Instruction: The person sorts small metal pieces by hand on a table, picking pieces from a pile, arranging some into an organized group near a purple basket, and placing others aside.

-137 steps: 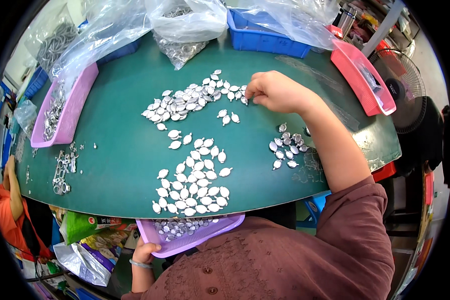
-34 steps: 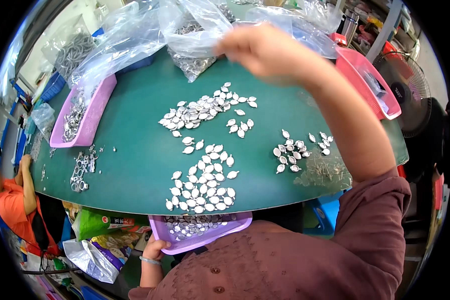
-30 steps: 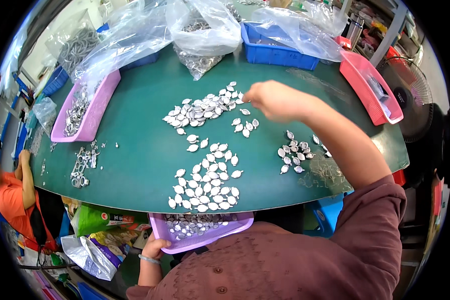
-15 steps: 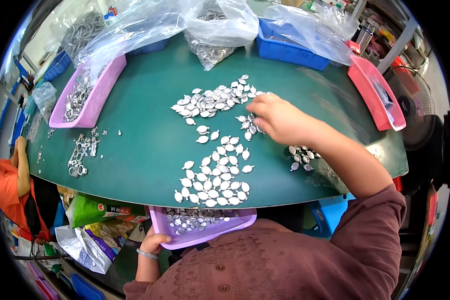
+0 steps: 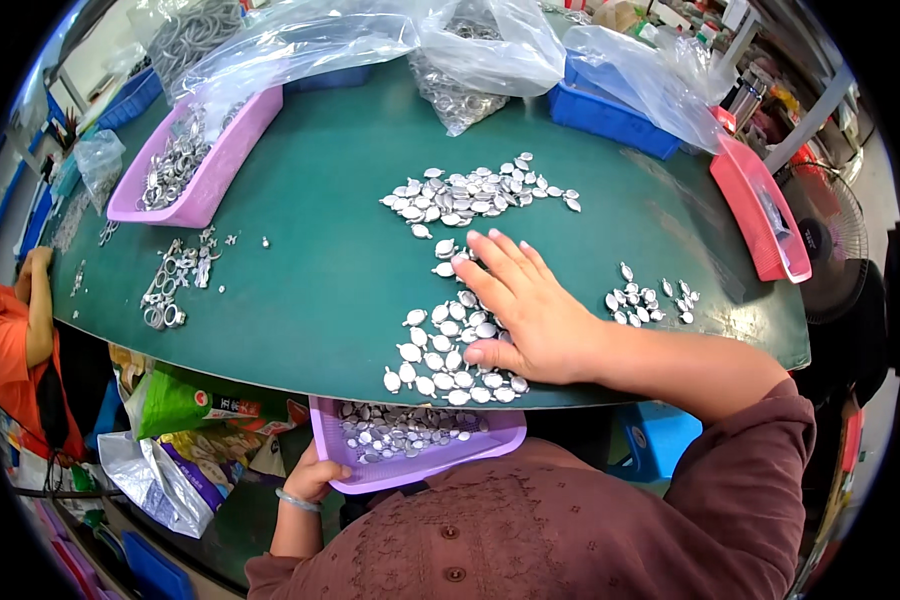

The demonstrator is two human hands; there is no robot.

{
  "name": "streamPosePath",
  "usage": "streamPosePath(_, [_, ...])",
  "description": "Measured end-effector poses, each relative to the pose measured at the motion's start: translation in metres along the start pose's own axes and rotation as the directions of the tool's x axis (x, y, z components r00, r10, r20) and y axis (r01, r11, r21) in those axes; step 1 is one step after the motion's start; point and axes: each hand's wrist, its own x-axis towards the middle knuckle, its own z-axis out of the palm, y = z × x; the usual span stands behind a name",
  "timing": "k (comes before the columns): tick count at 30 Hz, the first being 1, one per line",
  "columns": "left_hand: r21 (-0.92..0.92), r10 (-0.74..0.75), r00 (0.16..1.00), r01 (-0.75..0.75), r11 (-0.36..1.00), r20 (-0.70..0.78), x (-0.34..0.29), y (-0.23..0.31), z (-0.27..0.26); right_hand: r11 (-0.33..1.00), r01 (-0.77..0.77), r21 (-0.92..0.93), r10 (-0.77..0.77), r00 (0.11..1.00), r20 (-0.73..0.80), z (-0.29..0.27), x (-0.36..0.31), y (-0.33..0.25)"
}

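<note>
My right hand (image 5: 535,315) lies with its fingers spread over small oval silver metal pieces (image 5: 410,352) near the front edge of the green table, covering part of that group. Farther back is a larger heap of the same pieces (image 5: 465,195), and a smaller cluster (image 5: 633,304) sits to the right of my hand. Below the table edge, my left hand (image 5: 315,474) grips the left end of a purple plastic basket (image 5: 435,472). More of the silver pieces cover the basket's bottom.
Metal rings and small parts (image 5: 175,275) lie at the left, near a pink-purple basket (image 5: 232,150). Clear bags (image 5: 460,100) and a blue bin (image 5: 610,118) stand at the back. A red basket (image 5: 755,210) and a fan (image 5: 825,225) are right. Another person's orange sleeve (image 5: 5,335) shows far left.
My right hand has come back from beside the far heap to the near group, its fingers now spread. The cluster under it has gone from there; more pieces show at the right. The view has shifted slightly.
</note>
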Motion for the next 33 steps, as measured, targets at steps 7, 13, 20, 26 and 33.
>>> streamPosePath(7, [-0.012,0.023,0.999,-0.023,1.0,0.039,0.002,-0.004,-0.007,0.986,0.165,-0.033,-0.164,0.986,0.033,0.001,0.019,0.012])
streamPosePath(13, [-0.027,-0.013,0.997,0.015,1.0,0.08,0.003,-0.007,-0.012,0.992,0.124,0.006,-0.124,0.992,-0.012,0.008,0.014,-0.001])
streamPosePath(20, [-0.012,0.011,0.997,-0.01,1.0,0.073,0.003,-0.008,-0.011,0.992,0.126,0.028,-0.126,0.992,-0.024,0.016,0.013,-0.034])
streamPosePath(26, [-0.015,0.008,0.993,-0.007,1.0,0.115,0.002,-0.002,-0.007,0.973,0.212,0.09,-0.21,0.977,-0.031,0.019,0.014,-0.057])
streamPosePath(33, [-0.01,0.004,0.992,-0.002,1.0,0.126,0.002,-0.004,-0.012,0.973,0.203,0.109,-0.187,0.972,-0.145,-0.004,0.061,-0.017])
